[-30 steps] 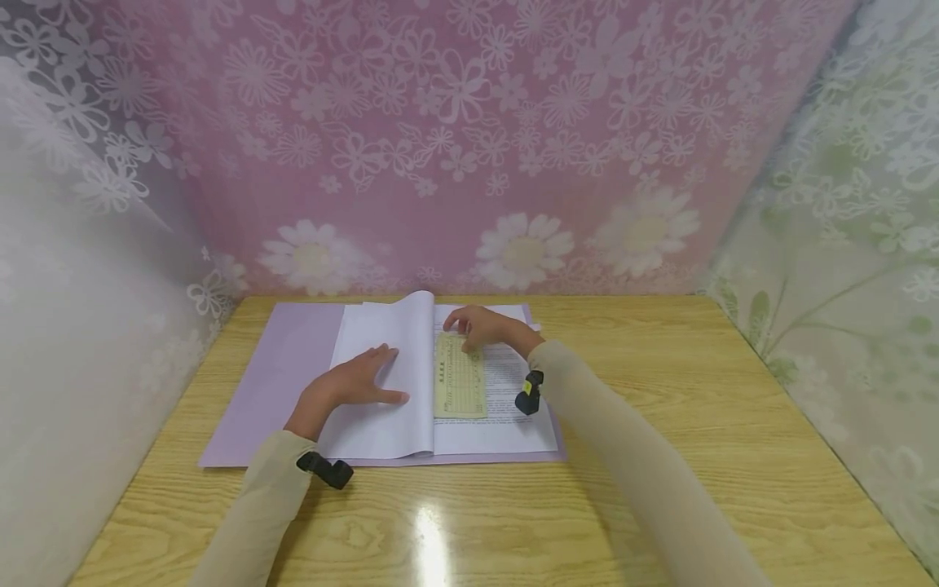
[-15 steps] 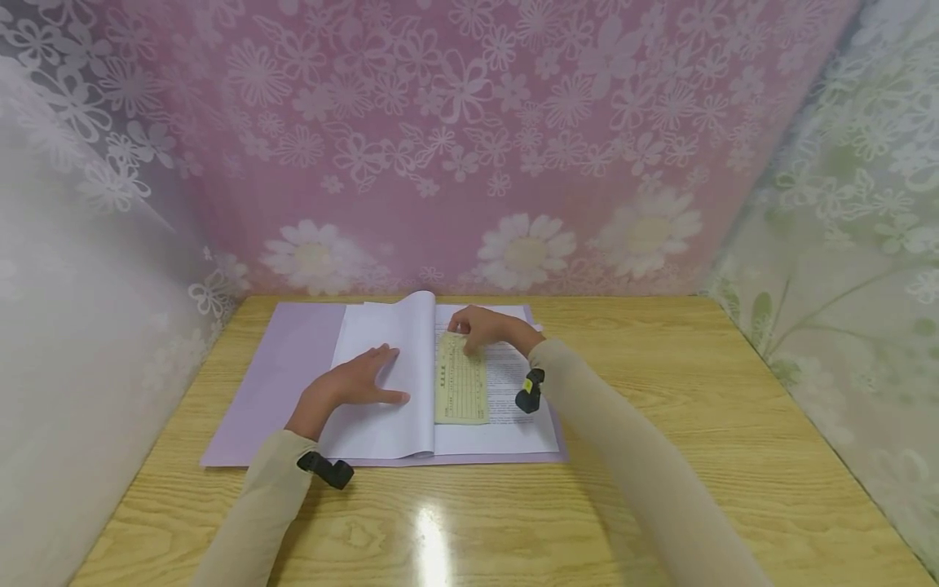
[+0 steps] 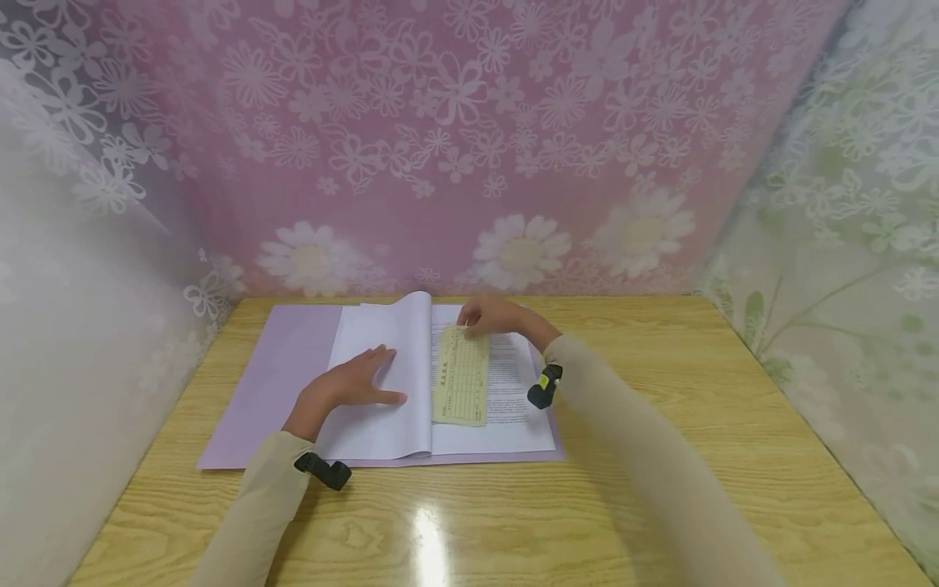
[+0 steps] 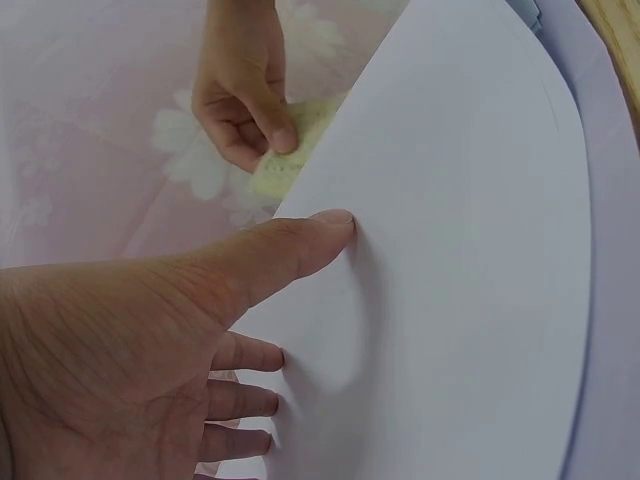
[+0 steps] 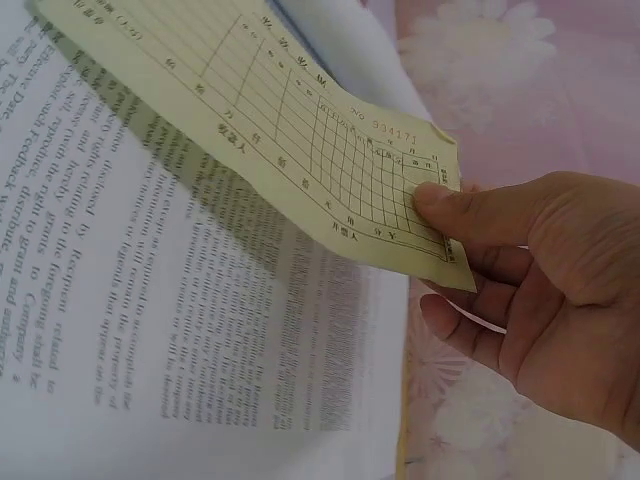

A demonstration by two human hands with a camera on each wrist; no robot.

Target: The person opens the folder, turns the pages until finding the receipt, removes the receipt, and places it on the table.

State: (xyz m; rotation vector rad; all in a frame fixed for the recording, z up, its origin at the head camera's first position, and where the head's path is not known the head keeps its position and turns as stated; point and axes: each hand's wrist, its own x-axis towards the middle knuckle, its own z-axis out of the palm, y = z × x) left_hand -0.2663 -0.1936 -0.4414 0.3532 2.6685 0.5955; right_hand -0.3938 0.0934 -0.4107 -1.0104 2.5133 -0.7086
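A yellow receipt slip (image 5: 300,130) with a printed grid is pinched at its far end between the thumb and fingers of my right hand (image 3: 495,316). In the right wrist view that end is lifted off the printed page (image 5: 200,330), and its shadow falls on the text. My left hand (image 3: 350,381) rests with spread, straight fingers on the turned-over white sheets (image 3: 392,342), whose fold curls up along the middle. Beneath lies an open lilac folder (image 3: 282,359). The left wrist view shows my left thumb on the blank sheet (image 4: 470,250).
The folder lies on a wood-grain table (image 3: 638,383), near its back edge. Flower-patterned coverings (image 3: 455,147) rise behind and on both sides. A small black device (image 3: 323,471) is strapped to the left wrist, another (image 3: 544,387) to the right.
My right hand has shifted a little right and back, raising the slip's far end off the page. The slip has tilted slightly. My left hand stays in place on the sheets.
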